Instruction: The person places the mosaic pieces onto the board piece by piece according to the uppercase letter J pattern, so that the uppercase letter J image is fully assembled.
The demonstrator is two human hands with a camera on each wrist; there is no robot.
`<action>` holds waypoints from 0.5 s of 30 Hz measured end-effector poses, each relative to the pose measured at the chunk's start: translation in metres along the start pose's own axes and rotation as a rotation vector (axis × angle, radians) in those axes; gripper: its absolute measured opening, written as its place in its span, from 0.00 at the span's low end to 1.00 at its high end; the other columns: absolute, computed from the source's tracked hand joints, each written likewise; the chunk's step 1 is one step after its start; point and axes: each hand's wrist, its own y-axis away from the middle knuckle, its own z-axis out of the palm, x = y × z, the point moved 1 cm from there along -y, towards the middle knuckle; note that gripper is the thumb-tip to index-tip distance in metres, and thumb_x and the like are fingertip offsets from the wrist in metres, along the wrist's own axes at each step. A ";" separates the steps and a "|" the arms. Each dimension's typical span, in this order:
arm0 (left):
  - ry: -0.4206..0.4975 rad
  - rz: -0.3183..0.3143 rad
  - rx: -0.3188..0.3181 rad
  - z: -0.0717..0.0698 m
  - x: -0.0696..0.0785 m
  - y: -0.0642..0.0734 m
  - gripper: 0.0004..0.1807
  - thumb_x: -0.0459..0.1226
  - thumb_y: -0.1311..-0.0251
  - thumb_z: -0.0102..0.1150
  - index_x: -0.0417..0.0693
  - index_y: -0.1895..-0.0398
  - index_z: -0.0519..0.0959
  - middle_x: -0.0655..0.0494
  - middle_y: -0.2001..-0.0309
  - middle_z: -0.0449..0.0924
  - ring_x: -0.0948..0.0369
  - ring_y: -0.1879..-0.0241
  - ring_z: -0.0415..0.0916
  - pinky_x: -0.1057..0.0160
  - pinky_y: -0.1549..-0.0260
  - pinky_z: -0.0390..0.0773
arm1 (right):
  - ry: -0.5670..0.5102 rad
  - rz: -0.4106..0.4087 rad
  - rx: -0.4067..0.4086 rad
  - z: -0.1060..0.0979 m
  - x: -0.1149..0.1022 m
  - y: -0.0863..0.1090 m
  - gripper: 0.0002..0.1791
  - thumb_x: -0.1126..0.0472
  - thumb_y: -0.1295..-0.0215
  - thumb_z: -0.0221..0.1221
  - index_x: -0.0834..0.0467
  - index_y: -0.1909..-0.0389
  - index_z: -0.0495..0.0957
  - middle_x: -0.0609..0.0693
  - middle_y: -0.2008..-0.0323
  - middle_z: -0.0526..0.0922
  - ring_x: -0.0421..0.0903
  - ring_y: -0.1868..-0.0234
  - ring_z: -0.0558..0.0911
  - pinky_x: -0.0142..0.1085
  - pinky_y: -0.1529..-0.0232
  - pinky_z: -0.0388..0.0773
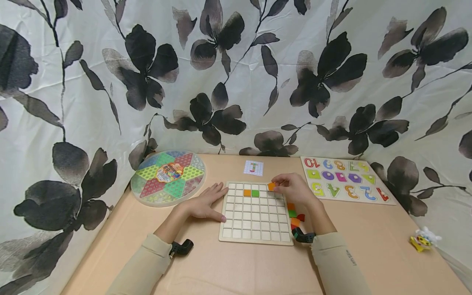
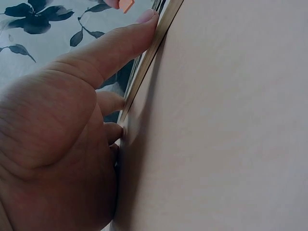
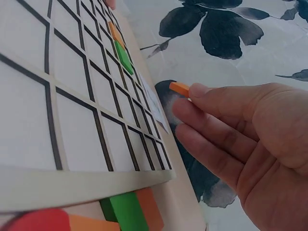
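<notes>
A white gridded board [image 1: 257,225] with a pale wooden frame lies on the table. In its second row from the top, an orange tile [image 1: 247,193] and a green tile [image 1: 255,193] sit side by side. My right hand [image 1: 295,189] pinches another orange tile [image 3: 179,88] between thumb and fingers, over the board's upper right corner. At the left edge, my left hand [image 1: 203,203] rests with fingers extended, its thumb [image 2: 139,31] against the wooden rim. Several orange, green and red blocks [image 1: 293,214] lie along the board's right side, partly hidden by the right wrist.
Behind the board lies a small card [image 1: 253,167] with a coloured pattern on a grid. A round star-patterned game board [image 1: 169,178] is at the left, a number board [image 1: 346,180] at the right. A small yellow toy [image 1: 421,242] stands near the right edge. Floral cloth [image 1: 228,78] hangs behind.
</notes>
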 end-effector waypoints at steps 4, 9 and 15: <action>-0.006 -0.001 -0.002 0.000 0.000 0.000 0.62 0.61 0.42 0.70 0.48 0.14 0.47 0.41 0.15 0.31 0.43 0.16 0.26 0.41 0.18 0.33 | -0.015 -0.004 -0.011 0.004 0.000 -0.002 0.11 0.63 0.33 0.70 0.56 0.50 0.88 0.50 0.61 0.86 0.49 0.60 0.81 0.32 0.55 0.81; -0.004 -0.005 -0.002 0.000 0.000 0.000 0.61 0.61 0.42 0.70 0.49 0.14 0.47 0.41 0.15 0.31 0.43 0.16 0.26 0.41 0.18 0.33 | -0.011 -0.033 -0.034 0.010 0.000 -0.004 0.11 0.64 0.33 0.69 0.58 0.51 0.88 0.50 0.61 0.86 0.48 0.61 0.81 0.31 0.58 0.81; -0.002 -0.007 0.004 0.001 0.000 -0.001 0.61 0.61 0.42 0.71 0.49 0.14 0.47 0.41 0.15 0.31 0.43 0.16 0.26 0.41 0.18 0.33 | 0.028 -0.067 -0.045 0.016 0.000 -0.008 0.10 0.66 0.34 0.69 0.59 0.52 0.87 0.50 0.64 0.85 0.48 0.63 0.79 0.31 0.62 0.80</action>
